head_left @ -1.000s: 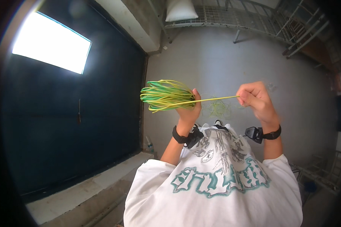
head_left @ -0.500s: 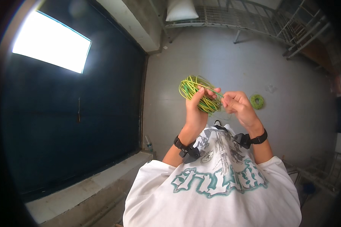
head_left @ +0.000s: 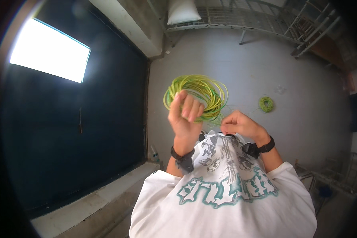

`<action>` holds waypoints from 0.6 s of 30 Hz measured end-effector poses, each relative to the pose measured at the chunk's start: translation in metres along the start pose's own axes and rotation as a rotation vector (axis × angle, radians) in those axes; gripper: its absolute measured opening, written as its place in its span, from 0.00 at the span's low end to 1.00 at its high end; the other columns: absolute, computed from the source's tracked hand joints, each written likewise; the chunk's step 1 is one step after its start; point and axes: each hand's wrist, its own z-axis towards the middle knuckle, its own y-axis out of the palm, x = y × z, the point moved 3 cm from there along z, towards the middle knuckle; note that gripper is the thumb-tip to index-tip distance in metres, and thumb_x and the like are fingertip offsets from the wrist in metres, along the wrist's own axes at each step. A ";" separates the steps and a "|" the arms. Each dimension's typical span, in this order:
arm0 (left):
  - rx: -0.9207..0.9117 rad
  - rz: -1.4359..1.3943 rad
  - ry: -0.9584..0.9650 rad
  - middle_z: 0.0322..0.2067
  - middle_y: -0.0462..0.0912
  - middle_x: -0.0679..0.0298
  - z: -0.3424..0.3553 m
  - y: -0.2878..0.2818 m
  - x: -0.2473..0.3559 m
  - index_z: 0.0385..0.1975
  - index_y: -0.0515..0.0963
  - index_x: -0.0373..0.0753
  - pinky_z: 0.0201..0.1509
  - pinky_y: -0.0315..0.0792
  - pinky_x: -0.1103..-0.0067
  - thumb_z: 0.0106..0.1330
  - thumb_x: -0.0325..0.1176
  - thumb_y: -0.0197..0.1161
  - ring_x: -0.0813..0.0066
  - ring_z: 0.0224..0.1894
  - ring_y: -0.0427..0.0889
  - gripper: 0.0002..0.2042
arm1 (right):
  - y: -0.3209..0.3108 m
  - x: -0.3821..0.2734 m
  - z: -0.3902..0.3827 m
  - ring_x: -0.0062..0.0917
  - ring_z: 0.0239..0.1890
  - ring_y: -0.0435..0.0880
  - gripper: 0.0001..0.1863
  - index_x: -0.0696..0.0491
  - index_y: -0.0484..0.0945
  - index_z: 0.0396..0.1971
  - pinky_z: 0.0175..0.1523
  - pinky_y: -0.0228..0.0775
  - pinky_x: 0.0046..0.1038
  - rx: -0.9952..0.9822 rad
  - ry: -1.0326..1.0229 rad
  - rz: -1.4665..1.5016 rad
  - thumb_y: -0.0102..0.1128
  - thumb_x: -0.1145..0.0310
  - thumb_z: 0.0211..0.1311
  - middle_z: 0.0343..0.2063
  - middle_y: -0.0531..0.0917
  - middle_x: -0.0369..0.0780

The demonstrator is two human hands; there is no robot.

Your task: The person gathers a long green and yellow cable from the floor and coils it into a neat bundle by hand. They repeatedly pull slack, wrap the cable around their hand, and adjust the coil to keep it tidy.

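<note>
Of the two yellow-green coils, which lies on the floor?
The compact ring-shaped coil beyond the right hand, resting on the floor; the looser, larger-looking coil is gripped in the left hand.

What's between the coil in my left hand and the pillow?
In the head view, grey floor and the bed frame's edge show between the coil and the pillow.

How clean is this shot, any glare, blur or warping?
In the head view, the bright panel glares plain white; also in the head view, the left hand looks slightly soft, and the metal frame bows near the rim.
</note>
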 end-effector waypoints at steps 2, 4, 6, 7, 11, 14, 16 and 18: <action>-0.004 -0.056 -0.014 0.07 0.59 0.79 -0.008 0.007 0.011 0.25 0.63 0.46 0.18 0.56 0.85 0.67 0.36 0.46 0.86 0.06 0.58 0.08 | -0.016 0.013 0.002 0.12 0.17 0.66 0.21 0.56 0.75 0.18 0.23 0.55 0.17 -0.008 0.028 0.036 0.50 0.58 0.66 0.14 0.72 0.30; -0.226 0.034 -0.040 0.06 0.62 0.78 -0.013 0.017 0.015 0.23 0.61 0.47 0.16 0.56 0.85 0.65 0.38 0.47 0.85 0.06 0.60 0.09 | -0.038 0.022 0.008 0.13 0.16 0.67 0.24 0.56 0.75 0.17 0.23 0.56 0.17 0.098 0.065 0.166 0.48 0.54 0.67 0.14 0.73 0.31; -0.411 0.128 -0.046 0.04 0.64 0.77 -0.018 0.021 0.014 0.21 0.60 0.47 0.12 0.58 0.87 0.61 0.37 0.50 0.85 0.04 0.62 0.09 | -0.061 0.025 0.015 0.14 0.15 0.67 0.26 0.58 0.77 0.17 0.22 0.59 0.18 0.100 0.178 0.047 0.48 0.53 0.67 0.15 0.76 0.34; -0.465 0.126 -0.100 0.04 0.63 0.77 -0.020 0.019 0.010 0.21 0.60 0.47 0.12 0.57 0.86 0.60 0.36 0.51 0.84 0.04 0.61 0.09 | -0.074 0.024 0.018 0.14 0.14 0.67 0.26 0.58 0.77 0.17 0.21 0.61 0.18 0.133 0.283 -0.048 0.48 0.52 0.67 0.15 0.77 0.36; -0.523 0.243 -0.314 0.11 0.67 0.72 -0.041 0.002 -0.005 0.24 0.66 0.40 0.17 0.59 0.84 0.55 0.33 0.54 0.80 0.11 0.66 0.06 | -0.101 -0.009 0.026 0.16 0.12 0.69 0.28 0.59 0.76 0.13 0.19 0.62 0.20 0.151 0.290 -0.440 0.51 0.51 0.64 0.11 0.75 0.36; -0.462 0.597 -0.388 0.23 0.74 0.67 -0.054 -0.019 -0.014 0.36 0.72 0.33 0.23 0.64 0.81 0.51 0.25 0.63 0.80 0.20 0.70 0.12 | -0.101 -0.040 0.025 0.19 0.11 0.71 0.27 0.61 0.74 0.11 0.21 0.65 0.24 0.291 0.244 -0.622 0.54 0.53 0.62 0.08 0.72 0.37; -0.473 0.933 -0.455 0.24 0.74 0.67 -0.050 -0.034 -0.022 0.36 0.71 0.33 0.25 0.65 0.78 0.51 0.26 0.63 0.80 0.21 0.70 0.13 | -0.090 -0.055 0.024 0.23 0.12 0.72 0.26 0.62 0.74 0.12 0.23 0.66 0.27 0.345 0.203 -0.690 0.55 0.54 0.61 0.08 0.72 0.40; -0.472 1.238 -0.336 0.17 0.76 0.64 -0.043 -0.042 -0.030 0.32 0.74 0.33 0.24 0.67 0.72 0.47 0.28 0.65 0.71 0.16 0.72 0.12 | -0.076 -0.067 0.025 0.26 0.13 0.73 0.25 0.62 0.74 0.13 0.24 0.66 0.30 0.402 0.109 -0.759 0.56 0.55 0.60 0.09 0.73 0.42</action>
